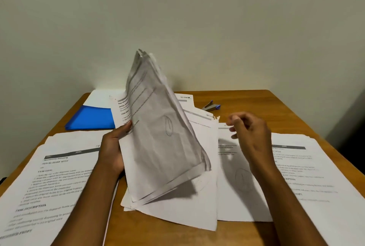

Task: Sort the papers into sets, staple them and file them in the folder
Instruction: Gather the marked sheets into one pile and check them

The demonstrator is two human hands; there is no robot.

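Note:
My left hand (113,147) grips a thick bundle of printed papers (160,137) by its left edge, holding it tilted up off the wooden table (256,103). My right hand (250,133) hovers to the right of the bundle with loosely curled fingers, holding nothing. Beneath the bundle lie loose white sheets (187,212). A pile of printed pages (53,182) lies at the left and another pile (316,172) at the right. A blue folder (90,117) lies open at the back left. A grey and blue stapler (211,105) sits at the back centre.
More sheets (197,115) are spread behind the bundle near the stapler. A plain wall rises behind the table. The table's right edge runs beside a dark area (351,127).

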